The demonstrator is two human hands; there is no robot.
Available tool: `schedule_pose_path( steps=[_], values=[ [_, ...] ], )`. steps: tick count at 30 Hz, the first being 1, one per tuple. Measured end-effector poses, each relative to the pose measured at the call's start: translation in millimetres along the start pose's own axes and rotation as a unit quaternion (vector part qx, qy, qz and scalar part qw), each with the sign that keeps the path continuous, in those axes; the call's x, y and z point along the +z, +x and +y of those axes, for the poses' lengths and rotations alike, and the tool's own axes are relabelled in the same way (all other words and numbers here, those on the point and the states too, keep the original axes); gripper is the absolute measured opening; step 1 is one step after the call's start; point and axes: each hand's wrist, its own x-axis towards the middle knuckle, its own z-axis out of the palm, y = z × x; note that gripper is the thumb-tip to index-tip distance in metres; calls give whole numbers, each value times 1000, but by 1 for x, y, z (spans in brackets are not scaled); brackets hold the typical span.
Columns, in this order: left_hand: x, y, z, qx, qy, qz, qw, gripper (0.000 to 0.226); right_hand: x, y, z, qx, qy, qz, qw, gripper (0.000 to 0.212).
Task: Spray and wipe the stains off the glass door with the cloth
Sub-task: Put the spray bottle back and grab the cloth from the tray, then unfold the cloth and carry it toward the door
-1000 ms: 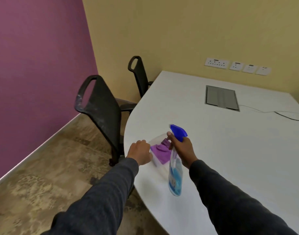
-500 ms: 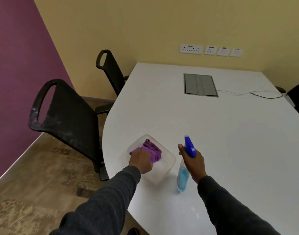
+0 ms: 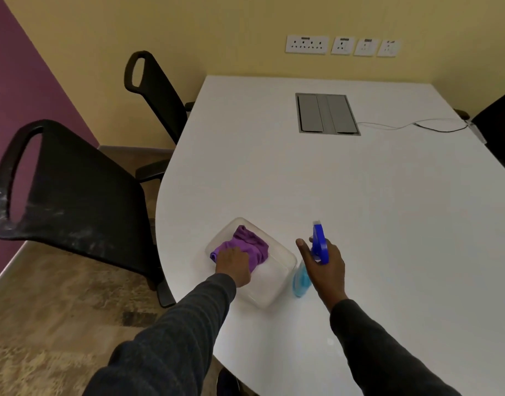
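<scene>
A broad white surface (image 3: 345,195) with a rounded near end fills most of this small room. Set into its far half is a grey metal cable hatch (image 3: 327,114), and a thin dark cable (image 3: 417,126) trails from beside it towards the right edge. Behind, the wall is pale yellow, with a row of white socket plates (image 3: 342,45) above the surface's far end; the wall on the left is purple. Two black mesh-backed office chairs stand along the left side, one close by (image 3: 74,195) and one farther back (image 3: 157,92), on a mottled brown floor (image 3: 45,310).

Near the rounded end lies a shallow clear plastic tray (image 3: 277,278), and in it a crumpled purple cloth (image 3: 249,242). The person's left hand (image 3: 234,264), in a dark grey sleeve (image 3: 174,332), rests on the cloth's near edge, fingers curled down over it; whether they have pinched it I cannot tell. Just right of the tray, the right hand (image 3: 327,265) is wrapped round the neck of a clear spray bottle of blue liquid with a blue trigger head (image 3: 319,244), which stands upright, its base at the surface.
</scene>
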Motion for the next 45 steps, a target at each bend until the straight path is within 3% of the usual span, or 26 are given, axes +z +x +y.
schedule_pose_path(
  steps=[3,7,12,16,24,30,37,41,45],
  values=[
    [8,8,3,1,6,-13,1000,40,4,-9,15,39,-20,16,999,49],
    [15,16,6,-21,9,-37,999,48,7,-24,36,167,-88,-7,982,83],
    [22,21,9,-50,18,-41,998,55,16,-38,50,237,-164,-62,956,69],
    [22,25,11,-71,46,-53,995,45,23,-42,51,248,-222,-90,939,58],
    [27,38,10,-54,75,-77,993,29,40,-56,48,239,-181,-162,940,42],
    [8,36,-4,-47,-82,5,996,29,38,-57,36,214,-109,-169,956,37],
    [-77,15,-31,-6,-264,76,962,20,41,-48,1,130,-51,-175,975,29],
    [-124,-11,-37,29,-313,107,943,18,44,-42,-19,80,-46,-163,982,34],
    [-162,-47,-41,54,-336,125,932,15,41,-42,-37,8,-64,-109,992,55]
  ],
)
